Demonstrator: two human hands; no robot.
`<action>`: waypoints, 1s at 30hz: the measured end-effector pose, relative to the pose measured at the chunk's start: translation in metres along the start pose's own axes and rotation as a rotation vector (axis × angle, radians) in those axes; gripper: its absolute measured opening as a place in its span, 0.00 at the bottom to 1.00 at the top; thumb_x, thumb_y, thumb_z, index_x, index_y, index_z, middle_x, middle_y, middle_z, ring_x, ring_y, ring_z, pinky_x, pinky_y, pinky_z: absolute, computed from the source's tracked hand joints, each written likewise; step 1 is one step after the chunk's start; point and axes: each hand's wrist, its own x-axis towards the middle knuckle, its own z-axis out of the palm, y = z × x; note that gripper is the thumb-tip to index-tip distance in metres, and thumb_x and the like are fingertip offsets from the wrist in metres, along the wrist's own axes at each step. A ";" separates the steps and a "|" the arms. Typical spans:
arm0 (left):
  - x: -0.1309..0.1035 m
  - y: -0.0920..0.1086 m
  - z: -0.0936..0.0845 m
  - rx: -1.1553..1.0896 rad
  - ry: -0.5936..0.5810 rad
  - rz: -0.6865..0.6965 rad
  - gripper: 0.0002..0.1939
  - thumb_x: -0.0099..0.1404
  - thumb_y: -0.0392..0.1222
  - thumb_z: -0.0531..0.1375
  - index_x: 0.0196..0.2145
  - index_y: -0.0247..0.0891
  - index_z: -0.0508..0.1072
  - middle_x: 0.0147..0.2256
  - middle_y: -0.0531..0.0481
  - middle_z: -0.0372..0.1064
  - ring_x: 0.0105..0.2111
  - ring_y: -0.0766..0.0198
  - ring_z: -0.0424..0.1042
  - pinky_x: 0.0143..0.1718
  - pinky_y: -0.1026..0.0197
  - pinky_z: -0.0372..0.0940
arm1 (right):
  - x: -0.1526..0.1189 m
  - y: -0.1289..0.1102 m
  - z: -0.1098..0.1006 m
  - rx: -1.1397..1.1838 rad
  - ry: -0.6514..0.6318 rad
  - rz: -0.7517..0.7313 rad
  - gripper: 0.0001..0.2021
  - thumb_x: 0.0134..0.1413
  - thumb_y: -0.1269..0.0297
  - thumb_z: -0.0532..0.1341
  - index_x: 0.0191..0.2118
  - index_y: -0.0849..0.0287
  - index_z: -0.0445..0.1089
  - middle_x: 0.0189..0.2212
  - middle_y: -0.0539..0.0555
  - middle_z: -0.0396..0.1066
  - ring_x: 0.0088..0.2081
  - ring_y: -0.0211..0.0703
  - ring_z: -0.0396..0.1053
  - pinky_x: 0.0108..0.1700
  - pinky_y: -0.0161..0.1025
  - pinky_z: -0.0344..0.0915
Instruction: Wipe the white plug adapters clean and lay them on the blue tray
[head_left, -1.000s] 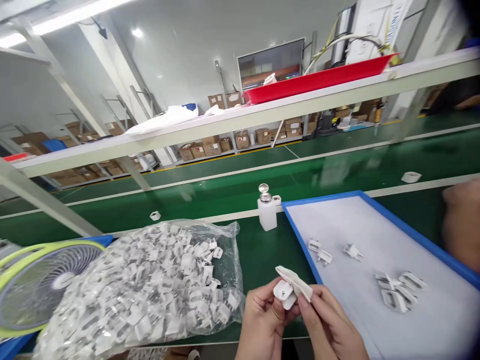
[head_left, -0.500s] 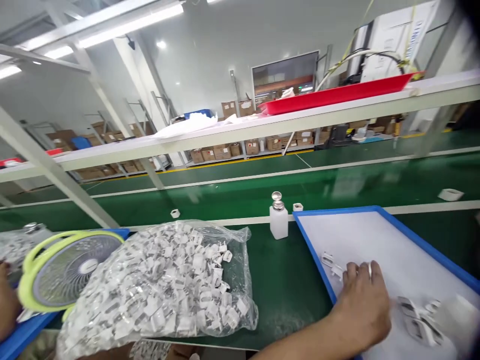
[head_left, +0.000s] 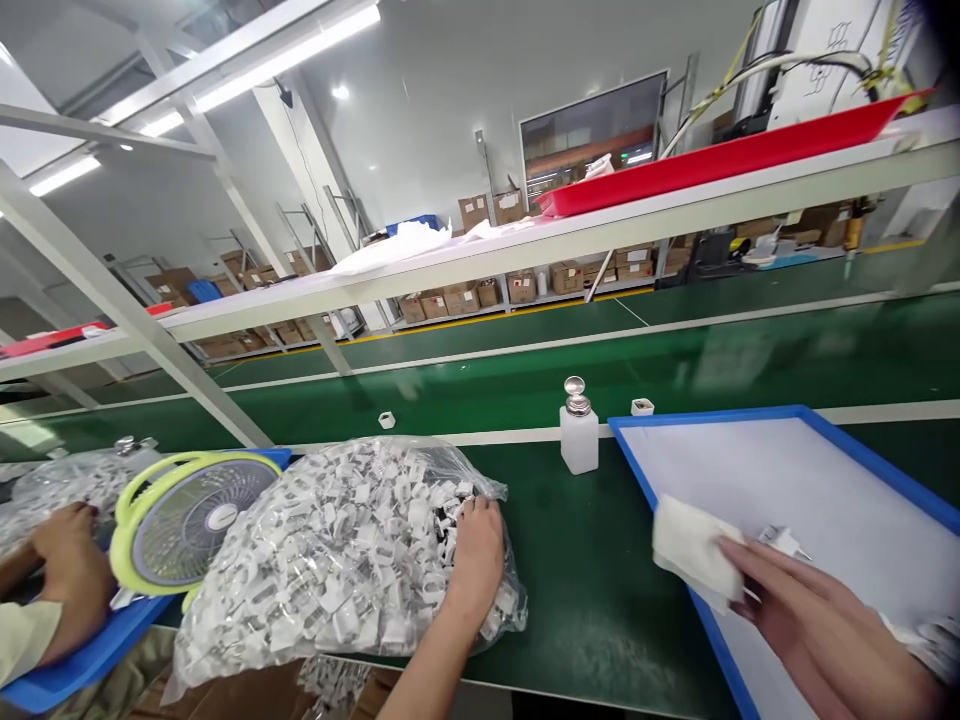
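My left hand [head_left: 478, 550] reaches into the open right end of a clear plastic bag [head_left: 337, 550] full of small white plastic parts. Its fingers curl down among the parts, and what they grip, if anything, is hidden. Over the left edge of a white tray with a blue rim [head_left: 720, 630], my right hand [head_left: 817, 610] pinches a folded white cloth [head_left: 694, 545]. A few white parts [head_left: 784, 541] lie in the tray behind that hand. Between bag and tray stands a white bottle with a metal top [head_left: 579, 440].
A green-yellow fan [head_left: 199, 520] stands left of the bag. Another person's arms [head_left: 71, 570] are at the far left, over a blue tray. Beyond the bench, a raised shelf carries a red tray [head_left: 720, 155]. Small white pieces [head_left: 386, 420] lie behind the bag.
One hand has gone from over the tray into view at the bag's right end. My right hand now shows over the tray with the cloth. The view has shifted slightly left.
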 end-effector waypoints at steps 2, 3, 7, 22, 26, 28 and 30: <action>-0.002 -0.001 -0.001 0.038 -0.013 -0.038 0.21 0.67 0.22 0.58 0.56 0.33 0.72 0.54 0.41 0.73 0.53 0.50 0.74 0.54 0.44 0.70 | 0.007 -0.022 0.025 -0.033 -0.010 0.113 0.21 0.45 0.57 0.76 0.45 0.57 0.79 0.54 0.56 0.76 0.53 0.55 0.73 0.40 0.35 0.78; -0.002 0.000 -0.002 0.053 -0.019 -0.060 0.25 0.66 0.18 0.55 0.57 0.32 0.71 0.55 0.38 0.72 0.55 0.48 0.73 0.54 0.44 0.70 | 0.011 -0.031 0.037 -0.042 -0.030 0.111 0.18 0.47 0.59 0.75 0.45 0.59 0.79 0.53 0.57 0.76 0.53 0.55 0.73 0.37 0.33 0.77; -0.001 0.000 -0.007 0.093 -0.027 -0.110 0.30 0.65 0.17 0.54 0.63 0.29 0.66 0.59 0.31 0.68 0.61 0.41 0.67 0.57 0.42 0.67 | 0.033 -0.049 0.062 -0.068 -0.079 0.077 0.12 0.55 0.65 0.70 0.45 0.62 0.79 0.49 0.58 0.79 0.49 0.51 0.75 0.35 0.30 0.75; -0.008 0.032 -0.050 -0.421 -0.105 0.016 0.21 0.68 0.21 0.51 0.51 0.34 0.74 0.48 0.41 0.75 0.46 0.59 0.77 0.48 0.58 0.72 | 0.039 -0.035 0.069 -0.060 -0.187 0.126 0.11 0.64 0.68 0.64 0.50 0.65 0.76 0.44 0.60 0.80 0.44 0.47 0.78 0.40 0.33 0.75; -0.026 0.064 -0.053 -0.652 -0.208 0.267 0.30 0.57 0.16 0.50 0.46 0.43 0.76 0.49 0.51 0.76 0.50 0.67 0.75 0.52 0.70 0.68 | 0.032 -0.024 0.069 -0.072 -0.226 0.145 0.09 0.64 0.70 0.63 0.48 0.67 0.76 0.41 0.60 0.80 0.43 0.46 0.78 0.41 0.34 0.75; -0.035 0.071 -0.046 -0.706 -0.257 0.351 0.31 0.53 0.16 0.51 0.45 0.43 0.78 0.52 0.51 0.75 0.55 0.66 0.74 0.55 0.71 0.66 | 0.027 -0.018 0.068 -0.090 -0.240 0.157 0.09 0.64 0.70 0.64 0.46 0.69 0.77 0.39 0.61 0.80 0.41 0.46 0.78 0.39 0.33 0.74; -0.043 0.073 -0.037 -0.719 -0.302 0.403 0.31 0.49 0.17 0.52 0.44 0.40 0.79 0.57 0.47 0.72 0.60 0.62 0.70 0.58 0.69 0.64 | 0.021 -0.011 0.065 -0.116 -0.246 0.173 0.09 0.62 0.71 0.65 0.45 0.72 0.77 0.36 0.63 0.80 0.38 0.47 0.79 0.36 0.33 0.73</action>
